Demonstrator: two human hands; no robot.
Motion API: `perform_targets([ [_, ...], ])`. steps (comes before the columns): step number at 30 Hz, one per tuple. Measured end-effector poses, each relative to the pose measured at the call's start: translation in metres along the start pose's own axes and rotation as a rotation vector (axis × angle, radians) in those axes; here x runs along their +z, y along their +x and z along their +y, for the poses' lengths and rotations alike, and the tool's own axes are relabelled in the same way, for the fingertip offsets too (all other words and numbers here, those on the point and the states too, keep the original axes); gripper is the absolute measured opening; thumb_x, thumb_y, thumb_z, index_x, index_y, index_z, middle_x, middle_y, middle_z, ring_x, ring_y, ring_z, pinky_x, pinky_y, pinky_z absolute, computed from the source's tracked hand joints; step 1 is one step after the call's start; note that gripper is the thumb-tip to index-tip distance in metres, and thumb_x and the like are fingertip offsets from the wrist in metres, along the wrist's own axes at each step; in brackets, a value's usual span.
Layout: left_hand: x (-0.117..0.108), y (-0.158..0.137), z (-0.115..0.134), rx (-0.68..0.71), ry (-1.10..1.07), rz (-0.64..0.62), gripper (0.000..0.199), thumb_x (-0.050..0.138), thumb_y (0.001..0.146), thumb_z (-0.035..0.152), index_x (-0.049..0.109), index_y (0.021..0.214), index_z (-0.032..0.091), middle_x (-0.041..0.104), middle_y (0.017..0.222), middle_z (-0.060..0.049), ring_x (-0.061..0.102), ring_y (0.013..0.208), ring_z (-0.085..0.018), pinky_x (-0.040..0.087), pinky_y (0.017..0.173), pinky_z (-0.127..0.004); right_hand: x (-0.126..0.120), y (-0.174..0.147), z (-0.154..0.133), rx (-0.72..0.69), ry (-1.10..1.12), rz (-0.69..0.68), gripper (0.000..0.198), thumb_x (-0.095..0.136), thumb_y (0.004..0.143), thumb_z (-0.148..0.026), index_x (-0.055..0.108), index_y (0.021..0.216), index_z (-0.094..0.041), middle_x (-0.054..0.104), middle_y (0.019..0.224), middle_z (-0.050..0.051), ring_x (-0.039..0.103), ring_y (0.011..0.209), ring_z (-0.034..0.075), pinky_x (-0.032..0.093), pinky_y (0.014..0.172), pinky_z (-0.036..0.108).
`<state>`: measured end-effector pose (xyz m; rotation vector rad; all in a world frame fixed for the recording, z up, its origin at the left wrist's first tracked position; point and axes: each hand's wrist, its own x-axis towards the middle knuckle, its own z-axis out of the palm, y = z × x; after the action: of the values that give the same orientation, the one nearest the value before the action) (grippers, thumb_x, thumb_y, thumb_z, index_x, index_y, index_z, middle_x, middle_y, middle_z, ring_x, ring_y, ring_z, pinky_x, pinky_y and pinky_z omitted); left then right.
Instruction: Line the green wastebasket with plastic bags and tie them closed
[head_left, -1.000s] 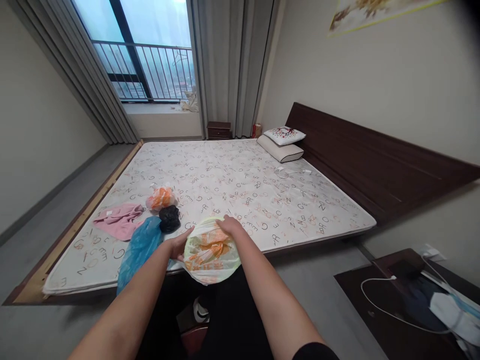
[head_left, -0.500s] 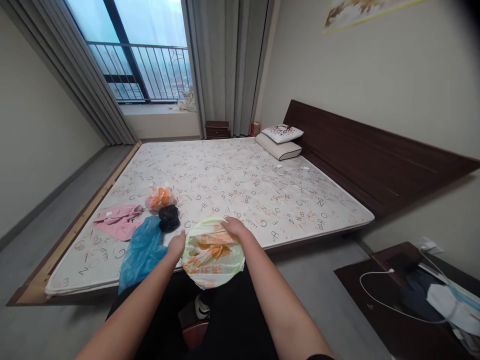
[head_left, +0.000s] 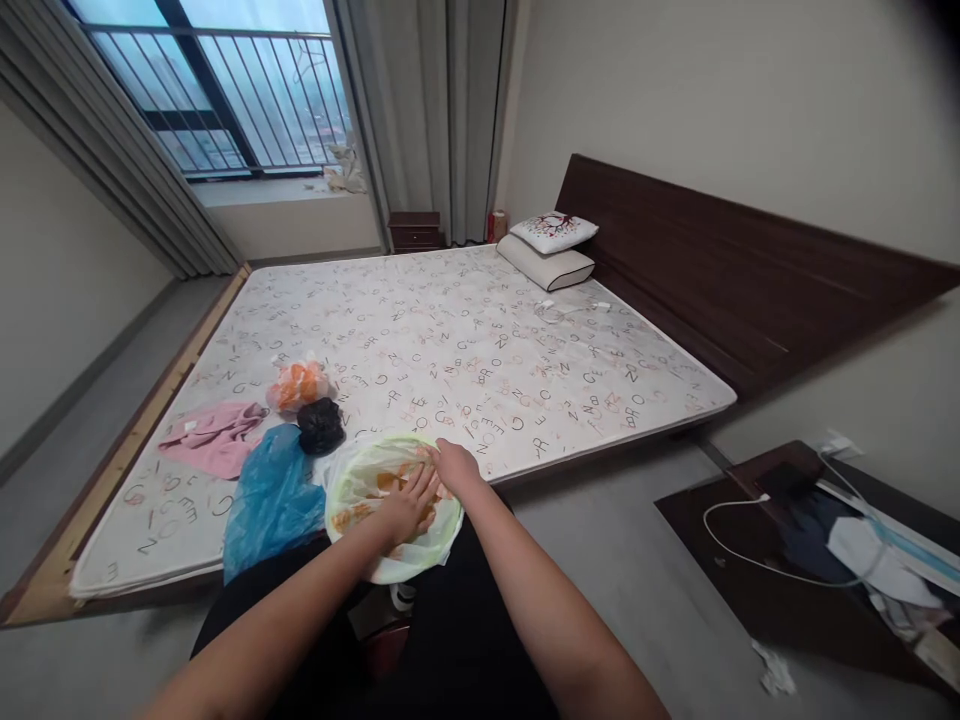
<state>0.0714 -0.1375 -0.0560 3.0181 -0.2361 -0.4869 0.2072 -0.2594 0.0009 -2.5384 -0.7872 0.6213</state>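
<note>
A round trash bin with a light green rim [head_left: 346,478] sits at my lap, lined with a white plastic bag [head_left: 360,492] printed in orange. My left hand [head_left: 409,505] reaches into the bin's mouth, palm down with fingers spread flat against the bag. On the far right of the rim, my right hand [head_left: 454,466] grips the edge and the bag folded over it. Left of the bin lie a crumpled blue plastic bag [head_left: 271,495], a black plastic bundle [head_left: 321,426] and an orange-and-white bag [head_left: 298,385].
A bare mattress [head_left: 420,340] with printed letters fills the middle. Pink cloth [head_left: 214,438] lies on its left side, pillows [head_left: 551,250] by the dark headboard [head_left: 712,260]. A nightstand [head_left: 750,540] with a white cable stands at right; crumpled tissue [head_left: 772,668] lies on the floor.
My left hand has left the bin's near-left rim and moved right, into its mouth, pressing the bag inside. My right hand stays at the rim. The view has tilted down.
</note>
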Motion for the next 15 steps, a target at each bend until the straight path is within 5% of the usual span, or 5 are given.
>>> perform_targets([
  [5, -0.002, 0.001, 0.004, 0.038, 0.067, 0.012, 0.070, 0.054, 0.092, 0.034, 0.041, 0.158, 0.013, 0.029, 0.166, -0.023, 0.019, 0.154, -0.044, 0.020, 0.116, -0.066, -0.002, 0.006, 0.004, 0.054, 0.021, 0.027, 0.042, 0.031, 0.107, -0.052, 0.061, 0.116, -0.023, 0.075, 0.103, 0.010, 0.071, 0.094, 0.026, 0.043, 0.072, 0.031],
  [10, -0.033, -0.014, 0.011, -0.165, -0.067, 0.086, 0.033, 0.050, 0.096, 0.031, 0.065, 0.118, 0.011, 0.062, 0.119, -0.023, 0.056, 0.119, -0.037, 0.041, 0.103, -0.052, -0.001, 0.002, 0.008, 0.068, 0.053, 0.047, 0.041, 0.031, 0.107, -0.051, 0.061, 0.113, -0.023, 0.075, 0.102, 0.009, 0.070, 0.093, 0.026, 0.043, 0.072, 0.032],
  [15, -0.017, -0.005, -0.005, -0.345, -0.202, -0.218, 0.070, 0.065, 0.085, 0.049, 0.051, 0.145, 0.016, 0.051, 0.143, -0.024, 0.051, 0.133, -0.041, 0.041, 0.105, -0.052, 0.005, -0.005, 0.002, 0.045, 0.065, 0.057, 0.041, 0.029, 0.108, -0.049, 0.060, 0.114, -0.023, 0.074, 0.102, 0.010, 0.070, 0.092, 0.026, 0.043, 0.071, 0.032],
])
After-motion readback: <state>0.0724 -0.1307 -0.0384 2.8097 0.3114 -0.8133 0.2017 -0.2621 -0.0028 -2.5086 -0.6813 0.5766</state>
